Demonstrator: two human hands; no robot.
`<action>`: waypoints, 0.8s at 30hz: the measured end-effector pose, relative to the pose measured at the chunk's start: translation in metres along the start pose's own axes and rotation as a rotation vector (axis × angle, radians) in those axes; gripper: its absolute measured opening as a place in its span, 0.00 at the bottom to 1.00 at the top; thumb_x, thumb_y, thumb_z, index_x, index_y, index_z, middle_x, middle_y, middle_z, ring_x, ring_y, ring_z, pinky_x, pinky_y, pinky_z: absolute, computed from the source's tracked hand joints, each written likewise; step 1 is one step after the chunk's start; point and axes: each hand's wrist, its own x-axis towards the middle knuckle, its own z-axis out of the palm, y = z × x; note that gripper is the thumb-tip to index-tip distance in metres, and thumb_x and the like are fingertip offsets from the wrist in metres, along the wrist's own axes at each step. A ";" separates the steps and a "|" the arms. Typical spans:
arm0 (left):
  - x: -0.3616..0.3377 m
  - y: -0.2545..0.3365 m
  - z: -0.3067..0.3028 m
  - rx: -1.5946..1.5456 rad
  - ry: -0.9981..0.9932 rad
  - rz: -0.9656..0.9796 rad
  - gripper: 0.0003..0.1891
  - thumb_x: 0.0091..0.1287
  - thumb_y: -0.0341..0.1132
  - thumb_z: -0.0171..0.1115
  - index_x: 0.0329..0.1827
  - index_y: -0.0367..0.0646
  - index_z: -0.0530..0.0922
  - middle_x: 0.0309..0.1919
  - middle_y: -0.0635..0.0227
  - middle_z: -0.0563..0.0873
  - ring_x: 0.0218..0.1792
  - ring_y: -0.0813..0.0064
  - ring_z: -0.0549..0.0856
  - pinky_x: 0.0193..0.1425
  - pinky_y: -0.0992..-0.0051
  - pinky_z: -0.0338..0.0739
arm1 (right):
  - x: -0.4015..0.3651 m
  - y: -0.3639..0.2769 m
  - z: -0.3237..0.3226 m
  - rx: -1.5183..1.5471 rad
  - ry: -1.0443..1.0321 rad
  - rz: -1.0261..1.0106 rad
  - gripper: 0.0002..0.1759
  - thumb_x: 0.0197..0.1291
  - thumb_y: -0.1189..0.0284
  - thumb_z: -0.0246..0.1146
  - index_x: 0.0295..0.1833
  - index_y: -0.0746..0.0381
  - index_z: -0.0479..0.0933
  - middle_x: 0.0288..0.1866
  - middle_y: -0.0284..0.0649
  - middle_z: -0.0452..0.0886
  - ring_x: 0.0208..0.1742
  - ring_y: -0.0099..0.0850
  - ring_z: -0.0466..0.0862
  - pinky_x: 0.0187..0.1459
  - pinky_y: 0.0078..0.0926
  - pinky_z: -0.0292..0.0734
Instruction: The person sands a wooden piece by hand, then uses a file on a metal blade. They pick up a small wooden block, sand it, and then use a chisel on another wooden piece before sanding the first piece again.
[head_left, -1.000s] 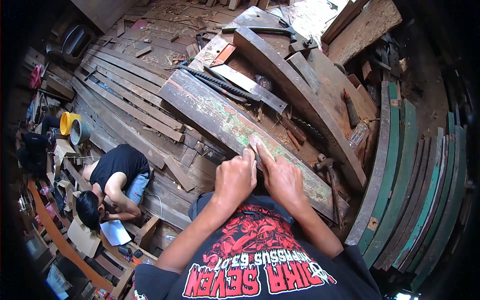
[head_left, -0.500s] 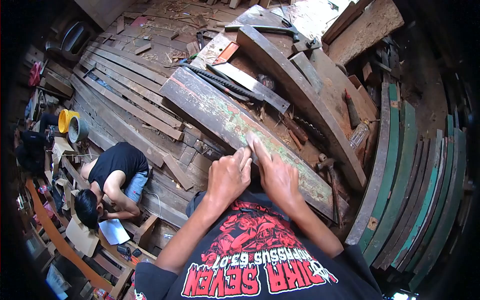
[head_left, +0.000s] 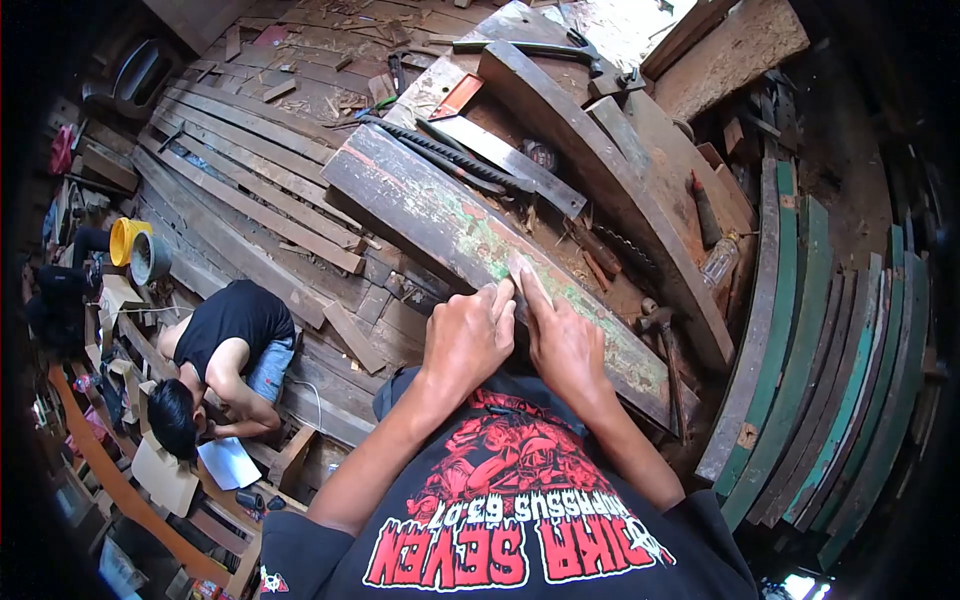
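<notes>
A weathered wooden beam (head_left: 420,205) with flaking green and reddish paint lies slantwise before my body. My left hand (head_left: 466,338) is closed at the beam's near edge, its fingers curled and the thumb side facing my right hand. Beside it, my right hand (head_left: 568,338) is also closed, with its index finger pointing forward onto the painted face. The fingertips of both hands meet there, and anything pinched between them is hidden. Just beyond the beam lie a handsaw (head_left: 510,165) with an orange handle and a dark ribbed rod (head_left: 450,158).
A curved plank (head_left: 610,190), a claw hammer (head_left: 530,47), another hammer (head_left: 665,340) and a clear bottle (head_left: 720,260) lie beyond. Green-edged boards (head_left: 775,350) are stacked at right. A person (head_left: 235,345) bends over at left near a yellow bucket (head_left: 125,240).
The view has shifted slightly. My hands stay together on the beam and sit a little farther right in the picture, with their grip much the same.
</notes>
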 end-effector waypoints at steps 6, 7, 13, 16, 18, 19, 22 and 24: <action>-0.003 0.002 -0.001 0.032 -0.016 -0.030 0.11 0.73 0.38 0.66 0.50 0.41 0.87 0.29 0.42 0.89 0.33 0.37 0.90 0.39 0.44 0.87 | -0.004 -0.007 0.001 -0.048 -0.001 0.016 0.35 0.77 0.65 0.62 0.88 0.43 0.66 0.38 0.57 0.86 0.31 0.56 0.90 0.32 0.60 0.82; -0.002 0.005 0.001 0.042 -0.010 -0.048 0.11 0.71 0.37 0.67 0.48 0.40 0.87 0.30 0.42 0.89 0.34 0.37 0.90 0.40 0.45 0.87 | 0.004 -0.001 0.011 -0.044 0.017 0.020 0.36 0.77 0.65 0.62 0.88 0.43 0.65 0.38 0.57 0.86 0.31 0.56 0.90 0.31 0.60 0.82; 0.000 0.008 -0.012 0.066 -0.030 -0.030 0.12 0.70 0.38 0.69 0.46 0.37 0.89 0.30 0.41 0.89 0.34 0.37 0.90 0.40 0.45 0.87 | -0.008 -0.005 0.002 -0.110 -0.032 0.028 0.40 0.73 0.69 0.64 0.89 0.43 0.64 0.39 0.54 0.87 0.32 0.54 0.91 0.31 0.58 0.83; 0.005 0.016 -0.012 0.046 -0.023 -0.031 0.12 0.69 0.38 0.70 0.44 0.36 0.89 0.31 0.41 0.89 0.35 0.37 0.90 0.41 0.45 0.87 | 0.004 -0.002 0.012 -0.073 0.033 0.022 0.40 0.72 0.71 0.64 0.89 0.43 0.64 0.41 0.54 0.87 0.32 0.53 0.91 0.30 0.58 0.83; 0.006 0.012 -0.017 0.009 -0.045 -0.043 0.12 0.70 0.37 0.69 0.46 0.36 0.89 0.32 0.39 0.89 0.37 0.37 0.90 0.42 0.45 0.87 | -0.009 -0.007 0.000 -0.102 0.012 0.018 0.41 0.71 0.72 0.64 0.89 0.45 0.65 0.40 0.54 0.87 0.32 0.52 0.91 0.31 0.56 0.84; 0.003 0.004 -0.013 -0.002 -0.048 -0.040 0.12 0.70 0.37 0.68 0.47 0.37 0.89 0.33 0.39 0.89 0.37 0.37 0.90 0.43 0.45 0.87 | -0.014 -0.011 -0.002 -0.111 -0.005 0.014 0.41 0.71 0.72 0.63 0.89 0.45 0.65 0.40 0.54 0.87 0.32 0.52 0.92 0.31 0.55 0.84; 0.000 -0.003 -0.009 -0.052 -0.014 -0.037 0.13 0.70 0.37 0.68 0.50 0.38 0.90 0.35 0.41 0.90 0.39 0.37 0.90 0.43 0.45 0.86 | -0.009 -0.013 0.010 -0.137 0.041 0.014 0.43 0.68 0.75 0.63 0.89 0.49 0.64 0.40 0.55 0.87 0.32 0.51 0.92 0.31 0.53 0.85; 0.000 -0.004 -0.007 -0.071 0.001 -0.036 0.13 0.70 0.36 0.68 0.51 0.38 0.90 0.36 0.42 0.90 0.39 0.37 0.90 0.44 0.45 0.86 | -0.008 -0.016 0.005 -0.172 0.003 0.015 0.44 0.67 0.76 0.63 0.89 0.50 0.63 0.40 0.55 0.87 0.32 0.51 0.92 0.31 0.52 0.85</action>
